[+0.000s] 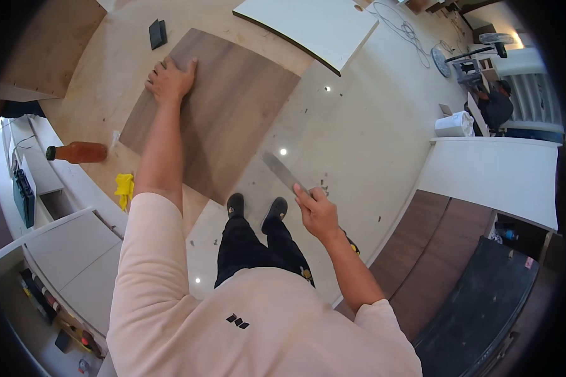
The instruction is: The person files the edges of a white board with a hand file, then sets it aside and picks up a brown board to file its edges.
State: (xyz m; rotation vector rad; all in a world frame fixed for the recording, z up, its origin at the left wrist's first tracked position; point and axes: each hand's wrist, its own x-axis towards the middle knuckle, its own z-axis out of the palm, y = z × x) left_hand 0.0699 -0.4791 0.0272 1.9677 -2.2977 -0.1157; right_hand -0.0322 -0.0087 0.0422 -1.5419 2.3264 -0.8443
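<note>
A brown wood-grain panel (pixel 233 107) lies on a light wooden work surface (pixel 94 119), its right edge reaching over the floor side. On the panel's upper left part rests my left hand (pixel 170 80), fingers spread over the surface. My right hand (pixel 317 212) is wrapped round the lower end of a flat grey metal file (pixel 282 171). The file points up and left, just off the panel's lower right edge and apart from it. A small dark object (pixel 158 34) sits beyond the panel's top left corner.
An orange-brown bottle (pixel 85 152) and a yellow cloth (pixel 124 187) are at the left. A white panel (pixel 314 28) lies at the top. Cabinets with a white top (pixel 490 176) stand at the right. Another person (pixel 498 105) is at the far right, near a fan (pixel 440 63).
</note>
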